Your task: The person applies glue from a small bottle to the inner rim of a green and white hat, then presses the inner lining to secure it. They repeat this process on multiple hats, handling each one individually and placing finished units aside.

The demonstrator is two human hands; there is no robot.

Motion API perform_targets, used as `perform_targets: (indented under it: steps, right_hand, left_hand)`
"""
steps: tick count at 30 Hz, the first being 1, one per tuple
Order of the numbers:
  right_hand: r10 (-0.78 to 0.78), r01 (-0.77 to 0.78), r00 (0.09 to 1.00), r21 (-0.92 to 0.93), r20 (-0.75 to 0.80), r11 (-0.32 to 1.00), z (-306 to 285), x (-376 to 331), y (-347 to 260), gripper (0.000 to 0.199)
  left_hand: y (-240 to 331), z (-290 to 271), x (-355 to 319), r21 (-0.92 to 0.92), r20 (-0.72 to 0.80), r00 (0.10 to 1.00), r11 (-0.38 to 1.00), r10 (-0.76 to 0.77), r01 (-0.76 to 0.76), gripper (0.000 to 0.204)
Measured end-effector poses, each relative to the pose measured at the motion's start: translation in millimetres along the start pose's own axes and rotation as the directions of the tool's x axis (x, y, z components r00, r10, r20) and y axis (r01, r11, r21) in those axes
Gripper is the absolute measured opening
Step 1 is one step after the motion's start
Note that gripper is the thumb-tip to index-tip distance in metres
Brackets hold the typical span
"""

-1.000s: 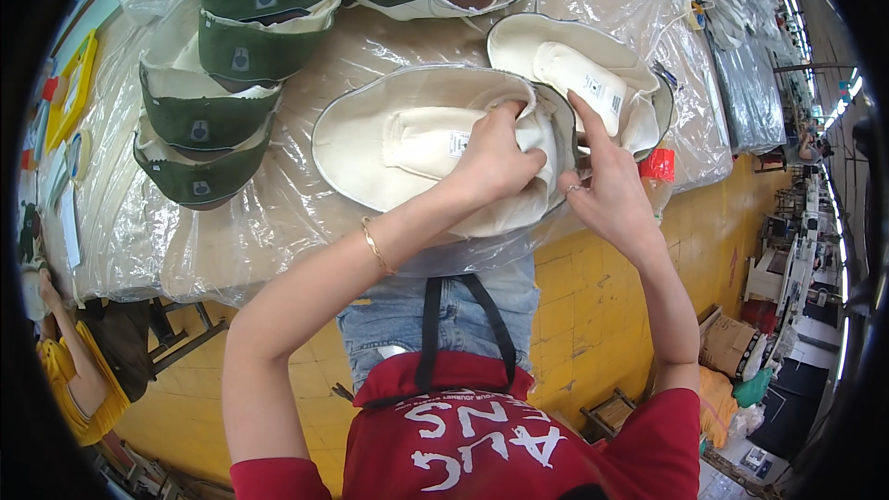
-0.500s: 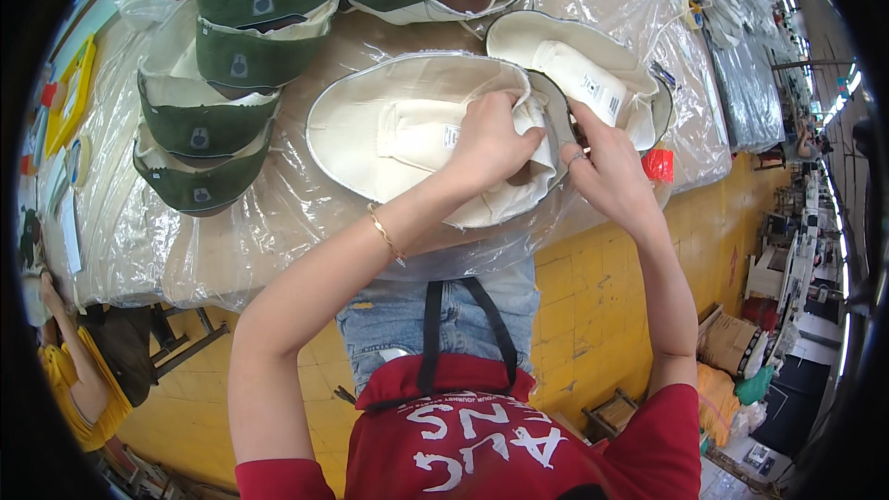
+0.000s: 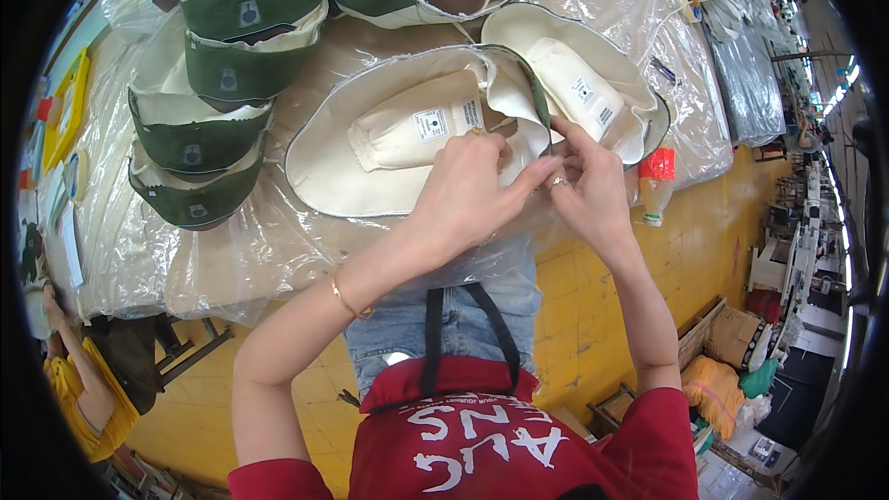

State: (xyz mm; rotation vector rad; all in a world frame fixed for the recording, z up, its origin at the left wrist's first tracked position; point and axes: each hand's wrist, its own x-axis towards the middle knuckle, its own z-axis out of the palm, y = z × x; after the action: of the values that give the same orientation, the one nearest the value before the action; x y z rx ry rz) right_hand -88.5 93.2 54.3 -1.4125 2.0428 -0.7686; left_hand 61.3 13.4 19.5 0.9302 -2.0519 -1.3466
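Pinching cream hat (image 3: 370, 167) rim, left hand (image 3: 468, 194), right hand (image 3: 588, 190)

Green-and-cream hat pieces (image 3: 227, 83) lie overlapped in a stack on the plastic-covered worktop (image 3: 231, 250) at the left; a second cream hat (image 3: 593, 83) lies at the upper right. A red-capped bottle (image 3: 656, 185) stands at the worktop's edge above the yellow floor (image 3: 574, 315); cardboard boxes (image 3: 732, 338) sit lower right.
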Motion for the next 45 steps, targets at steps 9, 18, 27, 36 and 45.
perform_targets:
  steps: [9, 18, 27, 36, 45]
  right_hand:
    - [0.024, -0.127, 0.975, 0.462, 0.222, 0.878, -28.5, -25.2, 6.9, 0.044]
    - [0.039, -0.034, 0.998, 0.115, -0.046, 0.993, 11.5, -53.6, 12.4, 0.036]
    - [0.335, -0.325, 0.942, 0.256, 0.003, 0.91, 34.4, -80.8, 28.4, 0.034]
    - [0.149, -0.153, 0.988, 0.534, 0.051, 0.831, 43.8, -80.0, 38.7, 0.034]
    - [0.123, -0.073, 0.992, 0.862, 0.013, 0.501, 69.2, -80.6, 50.9, 0.037]
  left_hand:
    - [8.0, -19.7, -0.9, -0.167, 0.405, 0.91, 0.972, -0.083, 0.163, 0.041]
    - [-1.2, 22.4, -39.3, -0.146, 0.099, 0.973, 0.964, -0.21, 0.223, 0.028]
    - [-5.7, 25.3, -33.9, -0.014, 0.275, 0.921, 0.957, -0.275, 0.289, 0.042]
    - [15.8, 20.3, -32.5, 0.029, 0.331, 0.923, 0.979, -0.198, 0.199, 0.046]
    - [6.0, 16.1, -36.6, 0.02, 0.442, 0.882, 0.985, -0.163, 0.172, 0.035]
